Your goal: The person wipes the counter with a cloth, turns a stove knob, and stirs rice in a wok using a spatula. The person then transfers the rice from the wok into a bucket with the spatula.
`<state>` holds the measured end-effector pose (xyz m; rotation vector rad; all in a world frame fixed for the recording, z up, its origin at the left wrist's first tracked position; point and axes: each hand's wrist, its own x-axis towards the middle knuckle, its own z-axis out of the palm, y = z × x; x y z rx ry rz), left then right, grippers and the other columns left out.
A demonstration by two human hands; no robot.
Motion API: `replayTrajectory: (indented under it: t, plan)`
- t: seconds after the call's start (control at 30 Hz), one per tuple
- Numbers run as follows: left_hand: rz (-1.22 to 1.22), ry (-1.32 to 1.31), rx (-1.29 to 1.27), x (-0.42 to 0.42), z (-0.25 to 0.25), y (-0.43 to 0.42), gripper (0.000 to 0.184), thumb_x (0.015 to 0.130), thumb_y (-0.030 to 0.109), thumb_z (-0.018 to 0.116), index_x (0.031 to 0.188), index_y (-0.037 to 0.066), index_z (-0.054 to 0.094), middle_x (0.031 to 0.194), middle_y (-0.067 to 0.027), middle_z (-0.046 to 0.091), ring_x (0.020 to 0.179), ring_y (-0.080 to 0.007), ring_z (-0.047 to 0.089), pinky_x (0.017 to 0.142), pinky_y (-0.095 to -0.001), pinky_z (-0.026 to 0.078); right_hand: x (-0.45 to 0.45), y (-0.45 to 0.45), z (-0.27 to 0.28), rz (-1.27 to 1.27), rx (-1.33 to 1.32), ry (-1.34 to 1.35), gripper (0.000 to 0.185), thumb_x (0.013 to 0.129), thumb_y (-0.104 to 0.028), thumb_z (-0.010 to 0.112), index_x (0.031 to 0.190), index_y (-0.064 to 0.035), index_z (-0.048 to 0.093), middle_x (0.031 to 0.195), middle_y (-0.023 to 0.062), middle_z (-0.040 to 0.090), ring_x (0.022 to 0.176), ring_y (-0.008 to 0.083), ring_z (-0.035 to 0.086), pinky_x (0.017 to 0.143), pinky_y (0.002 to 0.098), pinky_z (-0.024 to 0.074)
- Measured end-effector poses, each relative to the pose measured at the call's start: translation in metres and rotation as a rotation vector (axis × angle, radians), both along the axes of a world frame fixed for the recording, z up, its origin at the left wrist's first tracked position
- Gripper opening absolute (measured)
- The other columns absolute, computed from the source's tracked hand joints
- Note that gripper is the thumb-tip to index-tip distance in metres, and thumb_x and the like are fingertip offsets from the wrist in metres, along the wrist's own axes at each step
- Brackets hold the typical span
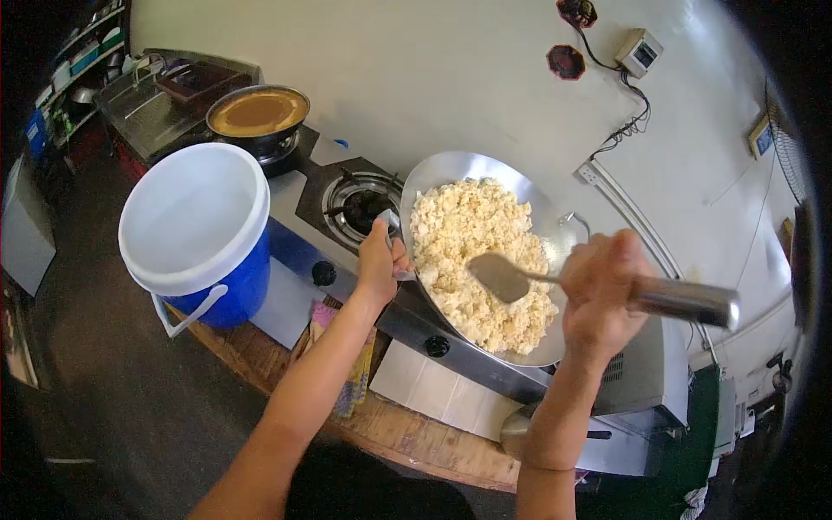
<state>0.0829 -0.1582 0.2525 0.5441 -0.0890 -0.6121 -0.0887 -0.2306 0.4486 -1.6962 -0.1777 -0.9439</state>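
A wide metal wok [472, 165] sits tilted on the stove, holding a heap of crumbly pale-yellow food [472, 225]; I cannot tell its exact kind. My left hand [381, 264] is closed around the wok's near-left handle. The opposite wire handle [575, 221] shows free on the far right rim. In my right hand [609, 290] is a metal wok spatula [500, 276], gripped by its shaft, with the thick handle end sticking out to the right. Its blade is over the food; whether it touches the food I cannot tell.
Left of the wok is a bare gas burner [364, 208], with a pan of brown liquid [258, 113] beyond it. A blue bucket with a white rim [195, 217] stands at the left. A patterned cloth [354, 386] hangs by the wooden edge [425, 442]. Control knobs [437, 347] line the stove front.
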Motion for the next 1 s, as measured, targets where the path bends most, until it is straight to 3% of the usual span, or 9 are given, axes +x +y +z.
replayTrajectory:
  t: [0.13,0.23,0.37,0.57,0.73,0.83,0.9,0.97,1.0]
  plan:
    - [0.007,0.073,0.052,-0.004,0.006,0.001,0.034,0.090,0.038,0.033,0.108,0.009,0.039,0.049,0.0044,0.023,0.040,-0.0092,0.024,0.046,-0.0278,0.031,0.036,0.002,-0.066,-0.631,-0.192,0.211,0.039,0.083,-0.020,0.056,0.049,-0.0071,0.040,0.046,-0.0040,0.038,0.045,0.0062,0.032,0.043,0.0238,0.0237]
    - [0.018,0.043,0.078,-0.003,0.008,-0.001,0.036,0.090,0.039,0.034,0.110,0.009,0.039,0.048,0.0045,0.022,0.039,-0.0091,0.023,0.046,-0.0275,0.031,0.021,0.001,-0.055,-0.518,-0.164,0.407,0.040,0.086,-0.030,0.048,0.054,-0.0075,0.041,0.049,-0.0025,0.036,0.045,0.0064,0.033,0.041,0.0224,0.0254]
    - [0.023,0.058,0.076,-0.003,0.006,0.000,0.038,0.089,0.040,0.035,0.111,0.008,0.039,0.048,0.0044,0.022,0.039,-0.0092,0.023,0.046,-0.0277,0.031,0.005,0.008,0.000,-0.343,-0.184,0.020,0.042,0.085,-0.027,0.050,0.050,-0.0053,0.044,0.046,-0.0036,0.038,0.043,0.0059,0.033,0.040,0.0240,0.0235]
    - [0.029,0.035,0.127,-0.004,0.010,0.002,0.043,0.089,0.040,0.035,0.116,0.006,0.034,0.048,0.0043,0.022,0.039,-0.0093,0.021,0.047,-0.0279,0.032,0.021,-0.018,-0.076,-0.427,-0.272,0.329,0.040,0.085,-0.033,0.050,0.055,-0.0083,0.044,0.047,-0.0042,0.035,0.042,0.0045,0.031,0.039,0.0214,0.0216]
    - [0.048,0.062,0.111,-0.004,0.009,-0.001,0.045,0.089,0.040,0.035,0.119,0.006,0.033,0.048,0.0041,0.021,0.039,-0.0095,0.021,0.046,-0.0282,0.032,0.018,0.011,-0.011,-0.337,-0.227,0.119,0.038,0.086,-0.026,0.051,0.054,-0.0063,0.044,0.047,-0.0044,0.035,0.043,0.0051,0.031,0.039,0.0237,0.0229]
    - [0.042,0.044,0.113,-0.005,0.011,0.001,0.042,0.089,0.040,0.035,0.115,0.007,0.035,0.048,0.0041,0.022,0.039,-0.0099,0.022,0.046,-0.0284,0.031,0.042,0.012,-0.023,-0.223,-0.094,0.001,0.034,0.084,-0.020,0.054,0.056,-0.0016,0.050,0.049,-0.0026,0.039,0.047,0.0071,0.034,0.043,0.0255,0.0280]
    - [0.020,0.081,0.090,-0.005,0.011,0.001,0.029,0.090,0.038,0.034,0.097,0.010,0.037,0.048,0.0037,0.022,0.039,-0.0104,0.022,0.044,-0.0290,0.031,0.065,0.017,-0.067,-0.307,-0.062,0.096,0.027,0.081,-0.012,0.057,0.056,-0.0022,0.052,0.049,-0.0027,0.042,0.045,0.0063,0.036,0.041,0.0246,0.0283]
    - [0.032,0.057,0.118,-0.003,0.009,0.000,0.027,0.090,0.036,0.033,0.076,0.013,0.038,0.047,0.0028,0.022,0.038,-0.0114,0.024,0.040,-0.0295,0.032,0.063,0.012,-0.077,-0.311,-0.378,0.191,0.026,0.081,-0.013,0.056,0.057,-0.0028,0.053,0.048,-0.0047,0.042,0.044,0.0057,0.037,0.041,0.0231,0.0286]
    - [0.038,0.068,0.120,-0.003,0.008,0.001,0.027,0.090,0.036,0.033,0.076,0.013,0.037,0.047,0.0028,0.023,0.038,-0.0114,0.024,0.040,-0.0297,0.032,0.065,0.019,-0.068,-0.261,-0.219,0.184,0.036,0.083,-0.020,0.054,0.050,-0.0057,0.046,0.046,-0.0027,0.039,0.044,0.0081,0.036,0.043,0.0254,0.0279]
